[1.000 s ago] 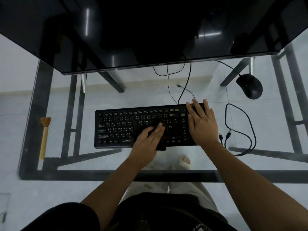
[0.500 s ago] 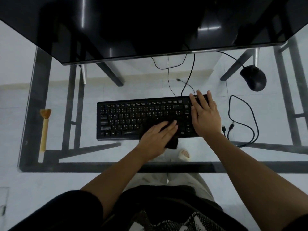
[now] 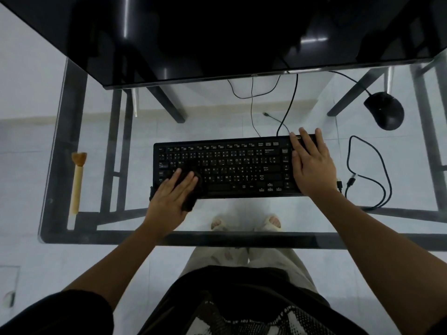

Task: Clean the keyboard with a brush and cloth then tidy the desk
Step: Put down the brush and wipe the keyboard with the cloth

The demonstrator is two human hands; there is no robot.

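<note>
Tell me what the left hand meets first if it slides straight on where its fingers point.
Only more keys: the left hand presses the cloth on the keyboard, fingers aimed forward-right. Past the back edge, the thin cable likely comes next, though it may lie below the glass.

Bare glass worktop (image 3: pixel 242 209) lies open between the brush (image 3: pixel 78 182) at frame left and the keyboard (image 3: pixel 237 169) at centre, and along the strip below the keyboard. At right, a looped cable (image 3: pixel 348 153) and the mouse (image 3: pixel 384 111) narrow the way. The monitor (image 3: pixel 217 32) overhangs the upper frame.
</note>
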